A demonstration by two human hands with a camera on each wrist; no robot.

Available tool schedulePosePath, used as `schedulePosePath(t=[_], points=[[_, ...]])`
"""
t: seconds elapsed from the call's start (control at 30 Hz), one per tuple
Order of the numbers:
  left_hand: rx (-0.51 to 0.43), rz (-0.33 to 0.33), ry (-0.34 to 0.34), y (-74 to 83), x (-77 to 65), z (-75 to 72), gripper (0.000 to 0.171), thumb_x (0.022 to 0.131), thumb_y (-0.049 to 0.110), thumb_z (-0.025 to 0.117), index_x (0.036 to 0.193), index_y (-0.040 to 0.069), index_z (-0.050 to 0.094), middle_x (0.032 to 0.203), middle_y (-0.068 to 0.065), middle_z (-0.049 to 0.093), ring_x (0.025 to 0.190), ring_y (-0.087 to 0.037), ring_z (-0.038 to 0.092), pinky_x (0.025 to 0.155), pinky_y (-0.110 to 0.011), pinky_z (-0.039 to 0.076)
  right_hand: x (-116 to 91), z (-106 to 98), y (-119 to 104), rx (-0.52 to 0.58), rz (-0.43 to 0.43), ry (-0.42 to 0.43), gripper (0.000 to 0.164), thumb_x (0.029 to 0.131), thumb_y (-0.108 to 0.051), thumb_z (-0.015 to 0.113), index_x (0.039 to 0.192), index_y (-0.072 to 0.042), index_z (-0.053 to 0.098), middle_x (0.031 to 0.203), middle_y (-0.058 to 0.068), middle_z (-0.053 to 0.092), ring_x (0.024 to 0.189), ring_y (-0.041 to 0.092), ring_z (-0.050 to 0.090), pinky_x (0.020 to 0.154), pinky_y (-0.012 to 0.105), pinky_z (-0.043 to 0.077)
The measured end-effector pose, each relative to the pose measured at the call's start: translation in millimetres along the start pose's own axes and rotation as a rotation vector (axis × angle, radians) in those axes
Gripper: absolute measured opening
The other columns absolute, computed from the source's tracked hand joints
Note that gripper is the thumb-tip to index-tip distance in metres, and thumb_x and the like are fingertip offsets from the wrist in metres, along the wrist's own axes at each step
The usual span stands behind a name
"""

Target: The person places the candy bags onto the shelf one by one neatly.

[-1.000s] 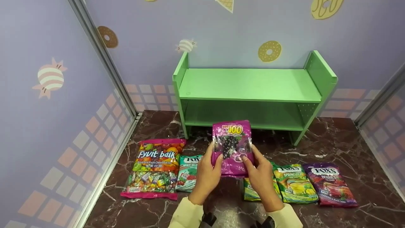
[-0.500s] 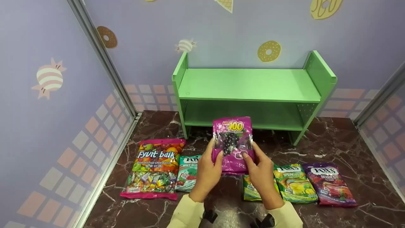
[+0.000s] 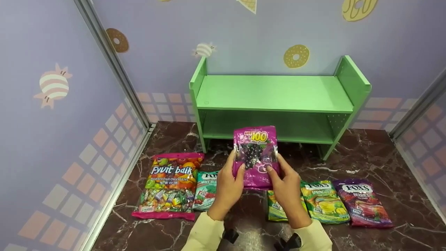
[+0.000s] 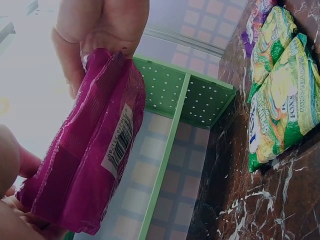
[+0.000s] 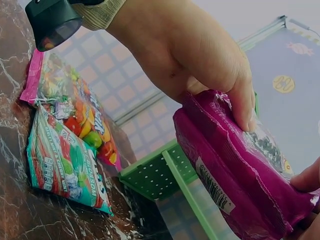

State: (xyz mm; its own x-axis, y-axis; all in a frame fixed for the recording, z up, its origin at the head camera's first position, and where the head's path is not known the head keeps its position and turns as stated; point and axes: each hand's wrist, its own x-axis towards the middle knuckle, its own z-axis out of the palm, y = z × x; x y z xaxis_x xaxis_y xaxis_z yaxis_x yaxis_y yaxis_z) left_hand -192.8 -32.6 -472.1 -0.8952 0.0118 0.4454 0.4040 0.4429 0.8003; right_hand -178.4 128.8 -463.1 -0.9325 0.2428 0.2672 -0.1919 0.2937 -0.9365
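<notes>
A magenta LOT 100 candy bag (image 3: pixel 256 153) is held up between both hands, front face toward the head camera. My left hand (image 3: pixel 228 186) grips its left edge with the thumb on the front, and my right hand (image 3: pixel 287 188) grips the right edge the same way. Both wrist views show the bag's bottom seam and a barcode on its back (image 4: pixel 117 142). Left of the hands lie a big Fyvit baik candy bag (image 3: pixel 170 186) and a teal FOX'S mint bag (image 3: pixel 206 191), partly behind the left hand.
A green two-tier shelf (image 3: pixel 275 92) stands behind the hands against the wall. To the right, on the dark marble surface (image 3: pixel 411 181), lie a purple FOX'S berries bag (image 3: pixel 364 204), a yellow-green FOX'S bag (image 3: pixel 325 202) and another one (image 3: pixel 277 209) partly hidden by the right arm.
Both hands have raised the magenta candy bag slightly, away from the person and toward the shelf. Their hold on it looks unchanged, and the other bags have stayed put.
</notes>
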Motion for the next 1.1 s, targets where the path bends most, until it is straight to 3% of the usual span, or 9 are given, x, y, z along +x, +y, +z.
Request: schedulePosePath(t=[0.27, 0.53, 0.83, 1.1], points=[[-0.004, 0.011, -0.003, 4.8, 1.9, -2.6, 0.054, 0.1, 0.018, 0.053, 0.148, 0.0, 0.036, 0.142, -0.017, 0.052, 0.127, -0.027, 0.055, 0.104, -0.041, 0.045, 1, -2, -5, 0.003, -0.025, 0.002, 0.05, 0.094, -0.008, 0.061, 0.142, -0.004, 0.047, 0.136, 0.021, 0.056, 0.104, 0.03, 0.067, 0.079, 0.029, 0.058], [-0.005, 0.04, 0.012, 6.1, 5.3, -3.5, 0.054, 0.1, 0.017, 0.054, 0.147, 0.0, 0.036, 0.141, -0.019, 0.052, 0.128, -0.029, 0.053, 0.105, -0.042, 0.044, 3, -2, -9, 0.025, -0.035, -0.003, 0.052, 0.093, -0.005, 0.063, 0.143, -0.004, 0.047, 0.14, 0.016, 0.054, 0.109, 0.029, 0.066, 0.086, 0.035, 0.054], [-0.01, 0.054, 0.02, 11.8, 9.1, -4.4, 0.054, 0.1, 0.017, 0.053, 0.147, -0.001, 0.036, 0.142, -0.018, 0.052, 0.127, -0.028, 0.055, 0.104, -0.04, 0.045, 7, -5, -16, 0.03, -0.041, 0.003, 0.051, 0.093, -0.005, 0.062, 0.142, -0.006, 0.048, 0.133, 0.017, 0.06, 0.096, 0.024, 0.068, 0.073, 0.023, 0.058], [-0.01, 0.042, 0.005, 14.2, 12.1, -4.5, 0.054, 0.1, 0.017, 0.053, 0.148, 0.001, 0.035, 0.144, -0.016, 0.05, 0.129, -0.025, 0.053, 0.106, -0.037, 0.043, 8, -7, -18, 0.032, -0.064, 0.013, 0.05, 0.093, -0.006, 0.062, 0.141, -0.005, 0.049, 0.131, 0.02, 0.061, 0.096, 0.027, 0.068, 0.072, 0.018, 0.056]])
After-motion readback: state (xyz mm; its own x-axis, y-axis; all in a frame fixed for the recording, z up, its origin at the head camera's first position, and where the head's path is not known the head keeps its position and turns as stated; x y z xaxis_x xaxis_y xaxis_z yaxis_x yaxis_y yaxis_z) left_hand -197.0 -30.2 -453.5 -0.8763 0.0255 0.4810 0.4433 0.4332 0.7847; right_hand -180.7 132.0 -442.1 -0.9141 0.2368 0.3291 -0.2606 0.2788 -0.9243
